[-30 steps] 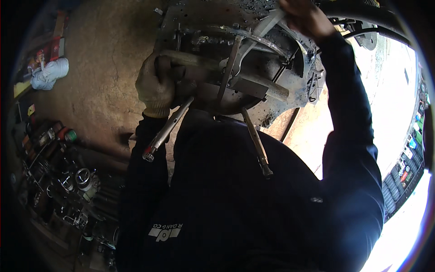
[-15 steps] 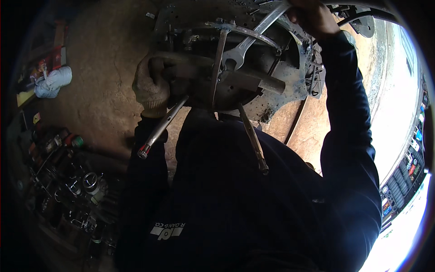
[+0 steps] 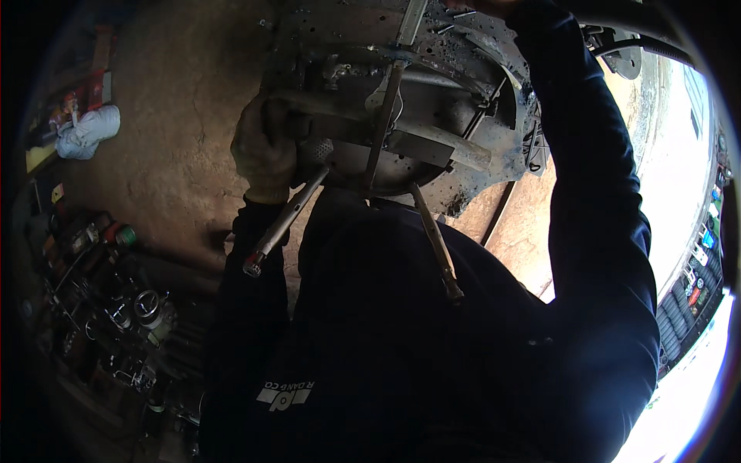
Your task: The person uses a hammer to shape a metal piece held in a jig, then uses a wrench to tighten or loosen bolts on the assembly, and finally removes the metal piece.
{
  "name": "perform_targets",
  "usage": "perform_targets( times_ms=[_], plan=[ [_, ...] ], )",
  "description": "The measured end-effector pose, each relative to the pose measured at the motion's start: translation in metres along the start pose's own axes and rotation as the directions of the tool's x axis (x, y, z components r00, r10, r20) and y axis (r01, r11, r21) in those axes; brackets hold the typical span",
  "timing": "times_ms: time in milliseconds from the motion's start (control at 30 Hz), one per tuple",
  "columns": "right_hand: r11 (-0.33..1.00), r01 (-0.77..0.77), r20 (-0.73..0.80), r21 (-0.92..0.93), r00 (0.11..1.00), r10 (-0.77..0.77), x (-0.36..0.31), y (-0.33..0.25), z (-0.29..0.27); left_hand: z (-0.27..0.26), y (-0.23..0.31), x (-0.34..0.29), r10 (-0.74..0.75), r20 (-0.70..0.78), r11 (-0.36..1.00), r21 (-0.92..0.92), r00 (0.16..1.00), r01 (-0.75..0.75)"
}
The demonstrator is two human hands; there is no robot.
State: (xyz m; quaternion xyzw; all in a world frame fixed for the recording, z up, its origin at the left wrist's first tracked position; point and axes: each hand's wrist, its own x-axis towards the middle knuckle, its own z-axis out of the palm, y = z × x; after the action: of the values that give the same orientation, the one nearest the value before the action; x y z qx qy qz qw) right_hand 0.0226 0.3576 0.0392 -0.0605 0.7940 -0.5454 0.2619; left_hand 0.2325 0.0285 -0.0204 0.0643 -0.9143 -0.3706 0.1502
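Observation:
My left hand (image 3: 266, 150), in a dingy knitted glove, is closed on the left end of a dark metal tube (image 3: 332, 108) of a round, plate-like metal assembly. My bare right hand (image 3: 494, 6) is cut off by the top edge, so its fingers and anything in them are mostly hidden. Left of it, the grey shank of a large wrench (image 3: 412, 23) runs up out of view. A narrow upright bar (image 3: 384, 127) crosses the assembly's middle. Two rod-like legs, a left one (image 3: 285, 220) and a right one (image 3: 438, 243), stick out toward my body.
Brown floor (image 3: 177, 116) lies to the left, with a pale cloth bundle (image 3: 89, 131) farther off. Dark machine parts (image 3: 147, 309) crowd the lower left. A black hose (image 3: 648, 46) curves at the upper right, and a bright opening borders the right side.
The wrench, earlier slanting from my right hand to the assembly's middle, now stands more upright and farther left. My right hand has moved up, mostly out of view. The left keeps its grip.

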Motion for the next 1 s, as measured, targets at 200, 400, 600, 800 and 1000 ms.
perform_targets(
  times_ms=[200,400,600,800,1000],
  plan=[
    [1.0,-0.02,0.293,0.002,0.956,0.019,0.036,-0.003,-0.001,0.003,0.002,0.001,0.088,-0.024,0.996,0.005,0.996,-0.088],
    [0.983,-0.097,0.56,0.153,0.829,-0.005,0.081,0.009,0.044,0.008,0.002,0.002,0.07,-0.042,0.997,-0.027,0.997,-0.071],
    [0.761,0.525,0.323,-0.382,0.847,-0.422,0.012,0.036,-0.004,0.005,0.002,0.001,0.021,-0.004,1.0,-0.011,1.0,-0.021],
    [0.834,-0.239,0.015,0.498,0.964,0.267,-0.12,0.066,0.0,0.001,0.004,-0.001,0.05,-0.029,0.999,0.018,0.998,-0.049],
    [0.48,0.045,-0.233,0.876,0.911,0.34,-0.116,0.076,0.015,0.006,-0.005,-0.002,0.014,-0.012,0.996,-0.082,1.0,-0.015]
  ],
)
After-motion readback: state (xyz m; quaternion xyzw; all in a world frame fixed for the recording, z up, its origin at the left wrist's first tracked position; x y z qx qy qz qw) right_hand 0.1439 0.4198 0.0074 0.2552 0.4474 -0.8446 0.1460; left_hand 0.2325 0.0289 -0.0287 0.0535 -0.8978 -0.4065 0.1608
